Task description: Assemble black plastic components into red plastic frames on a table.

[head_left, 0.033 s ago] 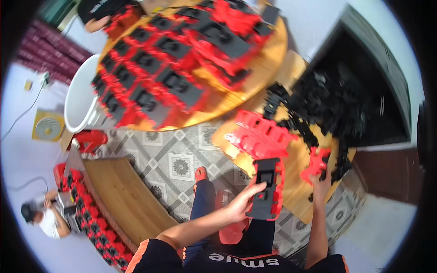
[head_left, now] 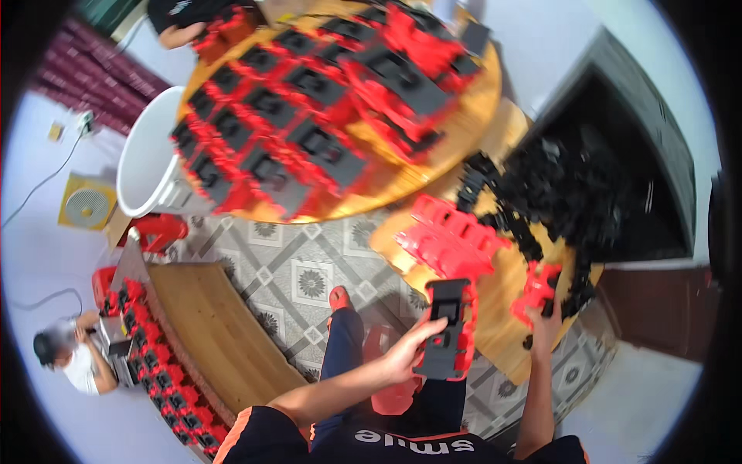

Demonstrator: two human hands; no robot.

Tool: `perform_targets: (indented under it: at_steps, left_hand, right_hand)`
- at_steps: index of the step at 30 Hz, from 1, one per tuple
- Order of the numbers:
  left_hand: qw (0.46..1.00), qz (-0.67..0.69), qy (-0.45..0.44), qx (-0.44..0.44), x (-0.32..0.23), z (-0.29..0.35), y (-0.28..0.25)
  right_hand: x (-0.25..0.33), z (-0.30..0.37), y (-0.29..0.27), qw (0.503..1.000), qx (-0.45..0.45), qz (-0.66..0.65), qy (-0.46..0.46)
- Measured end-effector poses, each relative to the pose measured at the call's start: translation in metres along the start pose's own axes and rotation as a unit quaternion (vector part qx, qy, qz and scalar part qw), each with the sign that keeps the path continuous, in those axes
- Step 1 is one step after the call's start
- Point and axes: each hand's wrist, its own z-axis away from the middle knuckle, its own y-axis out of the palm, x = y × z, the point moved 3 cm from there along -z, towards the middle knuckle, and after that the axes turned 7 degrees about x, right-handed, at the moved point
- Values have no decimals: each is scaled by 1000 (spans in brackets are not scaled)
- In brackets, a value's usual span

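My left hand grips a black-and-red plastic part, a dark rectangular plate set in a red frame, with the thumb lying across the plate. My right hand is closed round the lower end of a small red plastic piece, over the right side of the small wooden table. Black bits show beside that piece; whether they are held too, I cannot tell. Just beyond the left-hand part lies a stack of red plastic frames. A heap of black plastic parts spreads behind my right hand.
A round wooden table carries rows of red-and-black assemblies. A white bin stands at its left. At lower left is a wooden bench. One person sits at far left, another at the round table.
The view has shifted a little, so the tables sit slightly farther right. Both hands keep the same holds; my right hand and its red piece appear slightly lower.
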Motion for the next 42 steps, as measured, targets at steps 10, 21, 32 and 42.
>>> perform_targets:
  at_steps: [10, 21, 32, 42]
  left_hand:
    - [960, 93, 207, -162, -115, 245, -12]
    - [819, -74, 532, -202, -433, 294, -8]
    - [748, -188, 591, -236, -778, 168, -105]
    - [902, -136, 378, -159, -807, 76, -152]
  right_hand:
    - [259, 174, 118, 814, 330, -425, 221]
    - [535, 40, 385, 690, 504, -518, 38]
    - [681, -156, 675, 814, 297, 152, -475]
    - [641, -161, 712, 801, 281, 348, -398]
